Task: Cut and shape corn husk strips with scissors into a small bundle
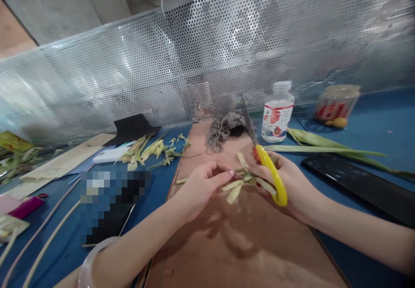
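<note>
The left hand [197,186] pinched a small bundle of pale leaf strips [241,183] between thumb and fingers [223,176], which were closed on its near end, just above a brown board [233,240] lying on the blue worktop [372,124]. The right hand [293,184] met the same bundle from the other side, its fingers wrapped through the yellow handle of a pair of scissors [269,167] whose blades pointed up and away, toward a tangle of grey cord [223,128]. Just beyond the scissors stood a clear bottle [278,113] with a red-patterned label. Long green leaves [324,146] lay to its right, beside a dark phone [359,184]. More cut leaf pieces [152,150] were scattered to the left of the board.
</note>
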Tool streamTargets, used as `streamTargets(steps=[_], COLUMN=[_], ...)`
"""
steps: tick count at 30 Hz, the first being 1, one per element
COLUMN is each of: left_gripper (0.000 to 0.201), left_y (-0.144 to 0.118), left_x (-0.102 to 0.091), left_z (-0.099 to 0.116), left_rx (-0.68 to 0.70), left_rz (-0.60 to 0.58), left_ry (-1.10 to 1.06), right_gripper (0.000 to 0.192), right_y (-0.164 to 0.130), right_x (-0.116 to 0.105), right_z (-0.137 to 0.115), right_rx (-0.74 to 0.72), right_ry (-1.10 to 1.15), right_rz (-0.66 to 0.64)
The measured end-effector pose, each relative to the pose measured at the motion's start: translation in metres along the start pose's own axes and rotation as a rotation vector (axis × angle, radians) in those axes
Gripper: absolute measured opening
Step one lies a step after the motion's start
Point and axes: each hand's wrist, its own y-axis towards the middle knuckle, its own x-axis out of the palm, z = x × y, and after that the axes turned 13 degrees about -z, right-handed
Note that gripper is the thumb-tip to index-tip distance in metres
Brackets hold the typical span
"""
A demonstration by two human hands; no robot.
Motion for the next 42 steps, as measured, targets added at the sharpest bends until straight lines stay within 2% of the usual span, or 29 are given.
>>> streamTargets(steps=[4,7,10,13,16,21,24,27,30,38,42], left_gripper=[0.015,0.007,0.017,0.030,0.038,0.027,0.023,0.025,0.027,0.022,0.018], left_y=[-0.001,0.001,0.001,-0.003,-0.009,-0.011,-0.008,-0.007,-0.008,-0.004,-0.004], left_x=[-0.004,-0.009,-0.011,-0.007,0.001,-0.002,-0.008,-0.010,-0.010,-0.014,-0.012], left_z=[-0.001,0.000,0.002,0.004,0.008,0.011,0.012,0.015,0.017,0.014,0.012], left_rx=[-0.020,-0.051,-0.072,-0.057,-0.109,-0.096,-0.063,-0.064,-0.075,-0.051,-0.065], left_rz=[-0.061,-0.127,-0.222,-0.219,-0.234,-0.309,-0.342,-0.341,-0.335,-0.348,-0.264], left_ry=[0.082,0.055,0.055,0.187,0.287,0.446,0.607,0.742,0.780,0.662,0.661], right_gripper=[0.037,0.035,0.037,0.035,0.032,0.033,0.033,0.030,0.029,0.029,0.028], right_y=[0.006,0.009,0.008,0.003,-0.001,-0.003,-0.002,-0.001,0.001,0.007,0.008], right_x=[-0.009,-0.010,-0.007,-0.007,-0.007,-0.008,-0.009,-0.010,-0.011,-0.017,-0.020], right_z=[0.001,-0.003,-0.004,-0.002,0.000,0.001,0.002,0.002,0.002,0.006,0.006], right_rx=[-0.091,-0.141,-0.146,-0.111,-0.083,-0.053,-0.053,-0.060,-0.074,-0.034,-0.019], right_ry=[-0.074,-0.122,-0.196,-0.234,-0.287,-0.367,-0.358,-0.370,-0.379,-0.335,-0.321], right_rz=[-0.093,-0.121,-0.123,-0.182,-0.252,-0.238,-0.276,-0.275,-0.253,-0.285,-0.279])
